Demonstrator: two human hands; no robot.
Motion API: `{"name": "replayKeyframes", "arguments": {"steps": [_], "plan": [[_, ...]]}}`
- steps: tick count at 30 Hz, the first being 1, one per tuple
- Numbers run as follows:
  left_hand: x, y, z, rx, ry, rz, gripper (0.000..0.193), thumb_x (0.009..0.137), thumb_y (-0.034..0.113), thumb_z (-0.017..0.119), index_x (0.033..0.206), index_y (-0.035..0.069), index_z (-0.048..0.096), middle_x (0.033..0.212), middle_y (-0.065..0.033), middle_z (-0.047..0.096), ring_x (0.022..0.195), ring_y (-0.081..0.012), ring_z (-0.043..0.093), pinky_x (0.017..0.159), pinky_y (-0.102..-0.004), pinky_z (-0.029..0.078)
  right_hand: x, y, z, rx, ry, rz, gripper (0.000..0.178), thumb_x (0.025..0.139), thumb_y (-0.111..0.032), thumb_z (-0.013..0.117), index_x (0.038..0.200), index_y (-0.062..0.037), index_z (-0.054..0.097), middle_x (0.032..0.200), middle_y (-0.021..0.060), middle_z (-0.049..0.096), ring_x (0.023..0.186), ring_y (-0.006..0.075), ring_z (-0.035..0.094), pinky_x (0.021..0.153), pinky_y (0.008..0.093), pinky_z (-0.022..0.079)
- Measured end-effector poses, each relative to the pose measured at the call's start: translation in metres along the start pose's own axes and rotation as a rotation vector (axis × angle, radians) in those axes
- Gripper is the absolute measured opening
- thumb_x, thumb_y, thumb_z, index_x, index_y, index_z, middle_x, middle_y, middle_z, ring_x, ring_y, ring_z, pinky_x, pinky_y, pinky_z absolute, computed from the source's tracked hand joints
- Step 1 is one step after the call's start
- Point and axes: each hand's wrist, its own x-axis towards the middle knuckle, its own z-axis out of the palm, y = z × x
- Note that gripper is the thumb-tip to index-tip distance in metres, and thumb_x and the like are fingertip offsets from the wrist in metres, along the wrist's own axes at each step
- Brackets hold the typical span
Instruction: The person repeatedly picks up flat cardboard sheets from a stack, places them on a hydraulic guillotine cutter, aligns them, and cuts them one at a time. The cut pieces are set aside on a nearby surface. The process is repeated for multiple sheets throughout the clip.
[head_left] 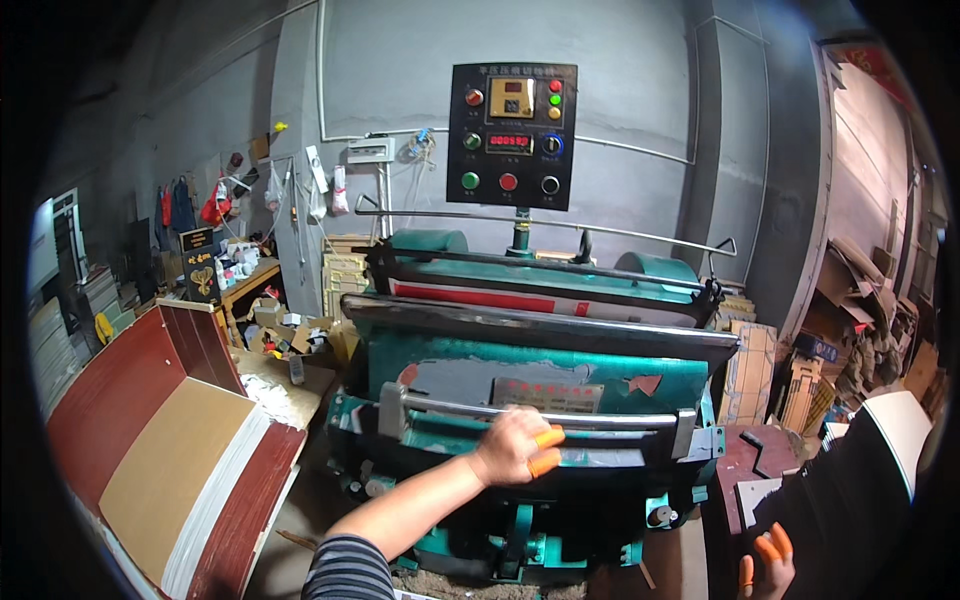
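Note:
My left hand (515,447) is closed over the steel bar (620,419) along the front of a green press machine (640,365). Orange covers sit on some of its fingertips, and a striped sleeve shows on the forearm. At the lower right is my right hand (772,572), also with orange fingertip covers. Its fingers are apart and nothing shows between them. It is close beside a stack of dark sheets (835,510); whether it touches them I cannot tell.
A black control panel (512,190) with buttons and a red display rises behind the machine. To the left, a reddish-brown wooden stand (245,510) bears a pile of tan board (175,455). A black crank-shaped tool (757,455) lies on the right table (728,470). Cardboard (845,285) leans at the far right.

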Motion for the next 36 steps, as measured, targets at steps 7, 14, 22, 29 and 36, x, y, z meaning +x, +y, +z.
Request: {"name": "replayKeyframes", "arguments": {"steps": [7, 14, 22, 29, 36], "plan": [[-0.023, 0.074, -0.004, -0.129, -0.203, 0.146, 0.028, 0.078, 0.02, 0.073, 0.099, 0.002, 0.067, 0.097, -0.0076, 0.061, 0.095, -0.0247, 0.058, 0.079, -0.0373, 0.047, -0.035, 0.015, 0.045, 0.122, -0.05, 0.081, 0.025, 0.083, -0.004, 0.071, 0.107, -0.0006, 0.066, 0.114, 0.0203, 0.063, 0.1, 0.031, 0.064, 0.083, 0.034, 0.052], [0.001, 0.095, -0.054, -0.015, -0.092, 0.165, 0.029, 0.076, 0.018, 0.074, 0.099, 0.002, 0.068, 0.099, -0.0082, 0.063, 0.093, -0.0255, 0.061, 0.078, -0.0363, 0.048, -0.042, -0.011, 0.058, 0.402, -0.063, 0.094, 0.027, 0.084, -0.002, 0.069, 0.11, -0.0015, 0.065, 0.112, 0.0174, 0.064, 0.104, 0.03, 0.064, 0.085, 0.0324, 0.053], [0.024, 0.106, -0.071, 0.102, 0.039, 0.164, 0.024, 0.078, 0.018, 0.073, 0.097, 0.003, 0.07, 0.102, -0.0083, 0.064, 0.096, -0.0256, 0.062, 0.082, -0.0375, 0.047, -0.055, -0.02, 0.033, 0.318, -0.064, 0.083, 0.027, 0.083, -0.003, 0.07, 0.109, -0.0024, 0.066, 0.111, 0.0187, 0.065, 0.102, 0.0304, 0.065, 0.087, 0.0349, 0.052], [0.057, 0.111, -0.077, 0.173, 0.148, 0.136, 0.028, 0.077, 0.019, 0.073, 0.101, 0.005, 0.07, 0.111, -0.0093, 0.064, 0.112, -0.03, 0.057, 0.096, -0.0461, 0.044, -0.087, -0.015, 0.007, 0.289, -0.023, 0.254, 0.018, 0.083, -0.002, 0.07, 0.101, 0.001, 0.068, 0.107, 0.0195, 0.066, 0.097, 0.0329, 0.065, 0.083, 0.0362, 0.053], [0.046, 0.062, -0.071, 0.318, -0.012, -0.207, 0.047, 0.082, 0.032, 0.069, 0.118, 0.003, 0.061, 0.128, -0.016, 0.057, 0.128, -0.038, 0.045, 0.108, -0.0511, 0.033, -0.085, -0.042, -0.028, 0.116, 0.033, 0.161, 0.017, 0.082, 0.0, 0.07, 0.099, 0.001, 0.068, 0.102, 0.0185, 0.068, 0.095, 0.0314, 0.066, 0.083, 0.0352, 0.054]]}}
